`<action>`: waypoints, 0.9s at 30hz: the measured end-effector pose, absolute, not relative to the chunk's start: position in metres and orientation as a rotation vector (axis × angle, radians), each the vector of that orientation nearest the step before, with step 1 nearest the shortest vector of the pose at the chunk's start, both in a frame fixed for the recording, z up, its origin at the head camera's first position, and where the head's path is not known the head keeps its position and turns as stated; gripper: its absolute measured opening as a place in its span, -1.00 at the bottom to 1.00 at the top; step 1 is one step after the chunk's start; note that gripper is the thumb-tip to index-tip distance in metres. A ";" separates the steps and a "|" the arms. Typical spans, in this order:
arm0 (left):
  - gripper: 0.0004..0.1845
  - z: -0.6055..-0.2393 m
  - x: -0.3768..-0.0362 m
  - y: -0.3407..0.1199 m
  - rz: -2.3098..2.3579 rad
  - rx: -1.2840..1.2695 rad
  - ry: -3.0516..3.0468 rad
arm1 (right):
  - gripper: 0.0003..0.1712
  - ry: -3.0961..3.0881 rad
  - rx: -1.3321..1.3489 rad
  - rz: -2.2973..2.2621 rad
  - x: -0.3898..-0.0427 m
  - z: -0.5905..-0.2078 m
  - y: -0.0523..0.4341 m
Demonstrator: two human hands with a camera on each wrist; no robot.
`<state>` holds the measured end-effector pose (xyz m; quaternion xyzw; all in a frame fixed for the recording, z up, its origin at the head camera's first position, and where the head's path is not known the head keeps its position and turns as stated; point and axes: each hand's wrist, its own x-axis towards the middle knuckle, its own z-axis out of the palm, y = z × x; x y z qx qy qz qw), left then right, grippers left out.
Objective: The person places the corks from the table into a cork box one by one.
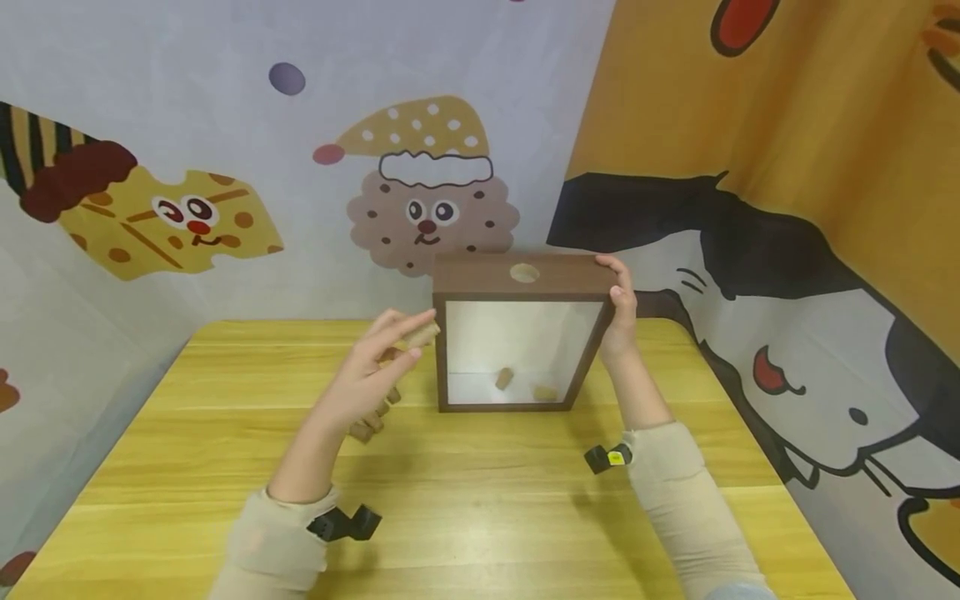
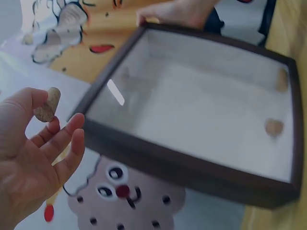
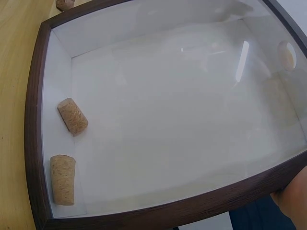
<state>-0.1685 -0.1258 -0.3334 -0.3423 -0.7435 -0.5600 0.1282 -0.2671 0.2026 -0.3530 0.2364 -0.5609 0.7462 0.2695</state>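
Note:
A dark brown wooden box frame [image 1: 525,409] with a clear front and a white inside stands upright on the table. Its top side has a round hole [image 1: 524,273]. Two corks lie at the bottom inside; the right wrist view shows one tilted cork [image 3: 72,116] and one straighter cork [image 3: 63,180]. Between thumb and finger, my left hand [image 1: 363,375] pinches another cork [image 2: 48,105], close by the box's upper left corner. My right hand [image 1: 621,321] grips the box at its upper right corner, fingers over the edge.
Several loose corks [image 1: 362,432] lie on the yellow wood-grain table [image 1: 465,492], left of the box and partly behind my left hand. A cloth with cartoon prints [image 1: 300,200] hangs behind the table and along its sides.

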 end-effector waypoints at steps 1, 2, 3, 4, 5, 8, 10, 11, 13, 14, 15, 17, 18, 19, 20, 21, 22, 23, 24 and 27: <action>-0.49 -0.331 -0.168 -0.123 -1.636 -1.008 -2.162 | -0.41 -1.512 0.636 2.014 -0.267 -0.353 0.203; -0.49 -0.331 -0.170 -0.120 -1.639 -1.031 -2.150 | -0.40 -1.511 0.634 2.016 -0.267 -0.353 0.203; -0.50 -0.329 -0.169 -0.117 -1.642 -1.045 -2.147 | -0.40 -1.513 0.632 2.016 -0.267 -0.353 0.203; -0.50 -0.326 -0.169 -0.114 -1.643 -1.056 -2.142 | -0.40 -1.516 0.629 2.012 -0.267 -0.353 0.203; -0.51 -0.323 -0.168 -0.111 -1.646 -1.067 -2.134 | -0.40 -1.519 0.628 2.010 -0.267 -0.353 0.203; -0.53 -0.318 -0.169 -0.103 -1.650 -1.096 -2.107 | -0.38 -1.525 0.636 2.009 -0.267 -0.353 0.204; -0.53 -0.314 -0.170 -0.097 -1.645 -1.118 -2.088 | -0.38 -1.525 0.643 2.013 -0.267 -0.353 0.204; -0.54 -0.312 -0.171 -0.094 -1.643 -1.132 -2.079 | -0.38 -1.525 0.646 2.014 -0.267 -0.353 0.204; -0.55 -0.308 -0.173 -0.088 -1.631 -1.172 -2.053 | -0.38 -1.523 0.651 2.019 -0.267 -0.353 0.204; -0.55 -0.305 -0.174 -0.085 -1.624 -1.194 -2.041 | -0.39 -1.523 0.652 2.018 -0.267 -0.354 0.204; -0.56 -0.302 -0.175 -0.081 -1.617 -1.213 -2.032 | -0.40 -1.523 0.653 2.017 -0.267 -0.354 0.204; -0.57 -0.296 -0.177 -0.075 -1.594 -1.234 -2.024 | -0.41 -1.526 0.653 2.008 -0.267 -0.353 0.204; -0.57 -0.293 -0.178 -0.072 -1.585 -1.236 -2.021 | -0.41 -1.525 0.654 2.006 -0.267 -0.353 0.204; -0.57 -0.289 -0.179 -0.069 -1.577 -1.233 -2.022 | -0.41 -1.526 0.655 1.999 -0.267 -0.353 0.204; -0.57 -0.285 -0.181 -0.065 -1.572 -1.228 -2.024 | -0.41 -1.527 0.655 1.994 -0.267 -0.353 0.204; -0.57 -0.282 -0.183 -0.063 -1.565 -1.219 -2.027 | -0.42 -1.527 0.653 1.991 -0.267 -0.353 0.204; -0.57 -0.278 -0.185 -0.060 -1.559 -1.211 -2.030 | -0.42 -1.527 0.652 1.988 -0.267 -0.354 0.204; -0.58 -0.275 -0.187 -0.057 -1.562 -1.210 -2.025 | -0.43 -1.529 0.651 1.984 -0.267 -0.354 0.204; -0.58 -0.273 -0.189 -0.055 -1.568 -1.212 -2.016 | -0.43 -1.528 0.649 1.988 -0.267 -0.354 0.204; -0.59 -0.266 -0.197 -0.049 -1.607 -1.235 -1.981 | -0.42 -1.535 0.645 1.983 -0.267 -0.354 0.204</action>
